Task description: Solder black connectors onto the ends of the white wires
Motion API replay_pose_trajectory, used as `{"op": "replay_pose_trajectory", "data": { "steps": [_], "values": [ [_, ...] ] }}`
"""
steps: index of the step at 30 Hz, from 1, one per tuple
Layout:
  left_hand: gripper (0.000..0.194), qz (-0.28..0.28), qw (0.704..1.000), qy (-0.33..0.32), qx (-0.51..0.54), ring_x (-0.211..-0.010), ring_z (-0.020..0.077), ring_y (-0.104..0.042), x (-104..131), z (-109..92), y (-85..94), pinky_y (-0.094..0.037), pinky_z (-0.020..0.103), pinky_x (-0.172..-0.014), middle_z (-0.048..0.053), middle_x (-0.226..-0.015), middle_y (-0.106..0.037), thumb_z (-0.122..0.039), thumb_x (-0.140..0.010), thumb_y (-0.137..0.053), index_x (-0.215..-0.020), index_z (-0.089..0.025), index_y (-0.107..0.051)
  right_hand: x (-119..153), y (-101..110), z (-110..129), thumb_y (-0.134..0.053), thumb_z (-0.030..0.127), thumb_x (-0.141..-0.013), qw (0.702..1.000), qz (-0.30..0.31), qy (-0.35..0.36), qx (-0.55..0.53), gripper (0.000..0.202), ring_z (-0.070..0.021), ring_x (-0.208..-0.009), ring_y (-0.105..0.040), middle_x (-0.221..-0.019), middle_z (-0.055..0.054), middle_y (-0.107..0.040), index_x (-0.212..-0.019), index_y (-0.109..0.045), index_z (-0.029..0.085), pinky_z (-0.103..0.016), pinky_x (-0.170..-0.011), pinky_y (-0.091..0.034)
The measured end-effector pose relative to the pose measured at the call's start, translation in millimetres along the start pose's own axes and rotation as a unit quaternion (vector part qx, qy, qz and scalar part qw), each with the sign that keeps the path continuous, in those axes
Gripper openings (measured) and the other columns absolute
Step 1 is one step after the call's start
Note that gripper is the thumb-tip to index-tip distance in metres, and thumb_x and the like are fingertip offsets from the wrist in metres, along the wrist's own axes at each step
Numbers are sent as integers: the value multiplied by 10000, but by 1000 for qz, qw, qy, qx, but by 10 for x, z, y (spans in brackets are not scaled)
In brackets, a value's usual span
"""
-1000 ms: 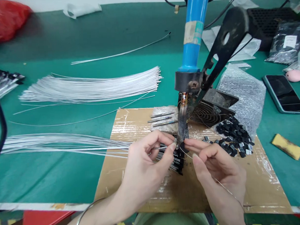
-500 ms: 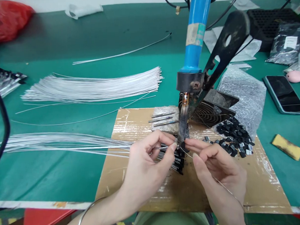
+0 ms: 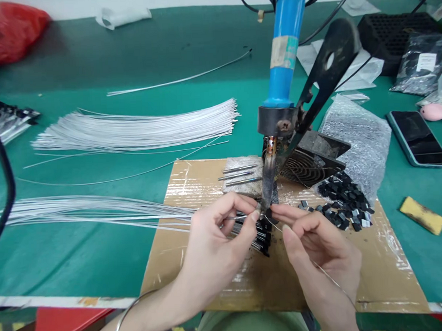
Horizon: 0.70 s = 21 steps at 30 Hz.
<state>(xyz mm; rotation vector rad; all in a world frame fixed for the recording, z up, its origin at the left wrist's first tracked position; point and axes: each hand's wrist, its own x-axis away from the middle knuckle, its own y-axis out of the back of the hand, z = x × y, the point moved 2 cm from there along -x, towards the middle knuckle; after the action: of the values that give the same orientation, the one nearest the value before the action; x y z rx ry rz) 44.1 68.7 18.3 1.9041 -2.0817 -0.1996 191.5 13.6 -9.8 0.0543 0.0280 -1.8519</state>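
Note:
My left hand is closed in a pinch on a thin wire end, right at the tip of a blue-handled soldering iron. The fingertips mostly hide the joint there. My right hand pinches a strand of solder wire, whose front end reaches the iron's tip from the right. Beneath my left hand, several white wires run in from the left and end in black connectors. The iron hangs tip-down from a black metal bracket.
Brown cardboard lies under the work. Metal rods rest on a pale pad, near a black fan. A pile of small black parts, a yellow sponge and a phone are to the right. A wire bundle lies behind.
The iron and its bracket appear slightly further left, with a small shift of the whole view. Both hands keep nearly the same pose at the iron's tip.

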Motion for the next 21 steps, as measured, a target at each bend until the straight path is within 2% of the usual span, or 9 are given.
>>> {"op": "replay_pose_trajectory", "data": {
  "steps": [11, 17, 21],
  "values": [
    [131, -3, 1000, -9, -17, -597, 109, -577, 13, -12, -2, -358, 211, -489, 21, -775, -741, -195, -822, -644, -692, -182, -657, -1, -11, 9, -682, 153, -934, 1000, -12, 2, 7, 183, -213, -1085, -783, -1137, -71, -807, -774, -626, 221, -298, -942, -641],
    [130, -2, 1000, -9, -9, -643, 120, -621, 2, 1, -17, -414, 198, -529, 16, -768, -747, -191, -821, -647, -691, -187, -656, 8, -14, -20, -684, 158, -930, 1000, -12, 8, 23, 171, -214, -1084, -779, -1136, -71, -805, -787, -621, 227, -300, -930, -639],
    [127, 1, 1000, -14, -14, -599, 111, -586, 13, 9, -15, -377, 203, -495, 16, -762, -746, -199, -824, -649, -699, -184, -663, 22, -14, -22, -676, 138, -930, 999, -12, 18, 30, 173, -177, -1098, -769, -1142, -44, -800, -795, -619, 231, -253, -950, -614]
  ]
}}
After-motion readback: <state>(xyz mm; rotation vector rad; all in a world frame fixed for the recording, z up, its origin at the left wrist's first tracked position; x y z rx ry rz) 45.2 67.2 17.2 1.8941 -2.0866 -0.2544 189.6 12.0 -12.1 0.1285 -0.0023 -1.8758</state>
